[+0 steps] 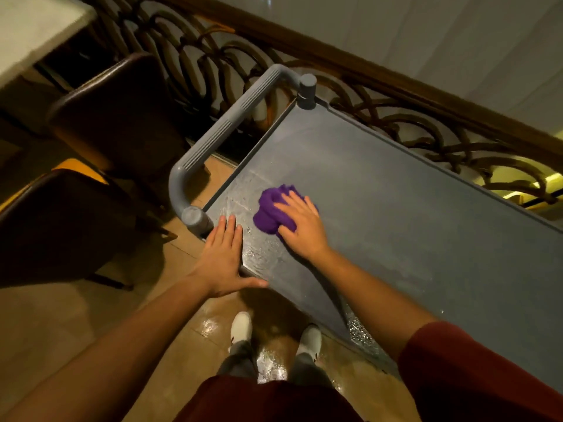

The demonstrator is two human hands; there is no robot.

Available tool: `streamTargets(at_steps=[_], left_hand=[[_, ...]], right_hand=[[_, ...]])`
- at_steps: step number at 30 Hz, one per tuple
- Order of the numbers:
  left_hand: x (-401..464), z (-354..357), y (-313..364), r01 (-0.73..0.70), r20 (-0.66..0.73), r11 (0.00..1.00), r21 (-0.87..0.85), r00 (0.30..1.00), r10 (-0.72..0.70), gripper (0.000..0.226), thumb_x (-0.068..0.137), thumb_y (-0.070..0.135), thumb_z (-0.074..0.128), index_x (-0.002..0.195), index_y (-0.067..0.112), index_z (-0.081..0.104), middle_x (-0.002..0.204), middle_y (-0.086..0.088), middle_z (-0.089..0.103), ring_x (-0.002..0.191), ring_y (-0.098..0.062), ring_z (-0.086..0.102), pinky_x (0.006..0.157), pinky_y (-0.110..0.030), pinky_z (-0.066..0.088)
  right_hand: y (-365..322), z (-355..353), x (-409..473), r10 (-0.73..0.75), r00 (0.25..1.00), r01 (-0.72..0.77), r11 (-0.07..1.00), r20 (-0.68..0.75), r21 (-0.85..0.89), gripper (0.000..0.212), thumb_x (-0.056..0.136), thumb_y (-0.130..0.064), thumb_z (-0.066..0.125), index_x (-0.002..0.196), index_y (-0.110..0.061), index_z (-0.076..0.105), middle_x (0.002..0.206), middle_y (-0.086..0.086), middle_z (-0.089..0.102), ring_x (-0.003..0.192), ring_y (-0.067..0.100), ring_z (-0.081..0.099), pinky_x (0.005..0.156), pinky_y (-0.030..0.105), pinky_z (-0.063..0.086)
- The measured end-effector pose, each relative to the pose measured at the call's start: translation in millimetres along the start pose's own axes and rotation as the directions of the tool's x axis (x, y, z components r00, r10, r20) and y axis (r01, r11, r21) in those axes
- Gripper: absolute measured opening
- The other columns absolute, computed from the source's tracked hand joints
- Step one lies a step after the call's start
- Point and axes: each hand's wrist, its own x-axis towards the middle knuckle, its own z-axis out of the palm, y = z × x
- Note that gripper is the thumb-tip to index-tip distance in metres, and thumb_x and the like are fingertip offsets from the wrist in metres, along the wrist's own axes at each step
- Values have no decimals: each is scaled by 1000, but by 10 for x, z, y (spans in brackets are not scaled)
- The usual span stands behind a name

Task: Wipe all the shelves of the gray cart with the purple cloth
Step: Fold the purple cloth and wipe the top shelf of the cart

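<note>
The gray cart's top shelf point(396, 193) fills the right half of the view, with wet streaks near its left end. A bunched purple cloth point(269, 210) lies on that wet area. My right hand point(303, 228) presses flat on the cloth, fingers spread over it. My left hand point(224, 258) rests open on the shelf's near left corner, fingers flat and thumb along the front edge. The cart's gray handle point(219, 138) curves off the left end. The lower shelves are hidden under the top one.
Two dark brown chairs point(118, 117) stand left of the cart by a pale table point(33, 28). An ornate railing point(411, 117) runs behind the cart. My feet in white shoes point(242, 327) stand on shiny tiled floor.
</note>
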Motion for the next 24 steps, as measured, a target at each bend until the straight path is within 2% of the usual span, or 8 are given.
streamTargets(at_steps=[5,9,12,13,15,17,19,24], left_hand=[[23,-45,37,20,34,999,31,999,-21,154,49,111,22,157,8,-18,160,-16,-32,150,-35,-28,126,-52,-2],[23,-63,54,42,53,998,37,998,-44,155,48,111,22,158,10,-17,160,-14,-32,149,-34,-28,126,-50,-4],[18,-32,50,43,10,998,49,999,-43,153,51,111,24,159,9,-14,164,-15,-26,151,-33,-25,124,-47,-8],[24,-30,41,39,2,998,44,999,-39,153,51,111,24,159,9,-13,165,-15,-24,151,-33,-24,122,-46,-10],[42,-27,25,35,1,999,41,999,-36,154,51,111,24,159,8,-12,165,-16,-24,151,-33,-24,119,-44,-12],[62,-19,12,31,6,998,63,999,-31,154,52,111,23,159,6,-13,165,-18,-24,151,-34,-24,117,-44,-13],[74,-8,-2,33,19,996,85,999,-35,154,50,111,19,159,6,-14,165,-19,-23,151,-35,-23,119,-46,-12],[66,-98,48,31,86,988,150,995,-45,158,43,111,6,157,4,-17,164,-22,-24,152,-40,-21,124,-53,-4]], right_hand=[[83,-187,-601,-141,977,136,990,158,41,51,84,-22,65,135,-24,65,151,3,54,148,26,38,126,48,15],[125,-366,-839,-161,961,163,987,224,10,52,86,-18,66,137,-24,63,151,4,54,147,25,40,126,50,20],[-67,-379,-612,38,999,-37,997,-23,66,49,91,-22,60,140,-18,60,146,8,58,136,28,52,116,50,38],[-176,-345,-490,142,984,-132,987,-109,92,48,94,-29,57,141,-18,58,144,8,59,131,28,55,112,47,43],[-396,-214,-249,282,944,-280,959,-173,40,50,98,-44,51,141,-19,52,139,6,58,125,28,55,104,44,48],[-557,25,-170,321,937,-343,923,-141,-177,61,95,-56,48,148,-26,41,152,11,45,136,33,43,110,48,42],[-603,241,-231,319,941,-339,874,-116,-348,66,96,-61,43,154,-31,33,163,14,30,147,37,28,118,52,31],[-390,153,-506,331,934,-351,786,-132,-509,57,97,-50,48,150,-27,44,162,12,36,151,33,28,124,58,12]])
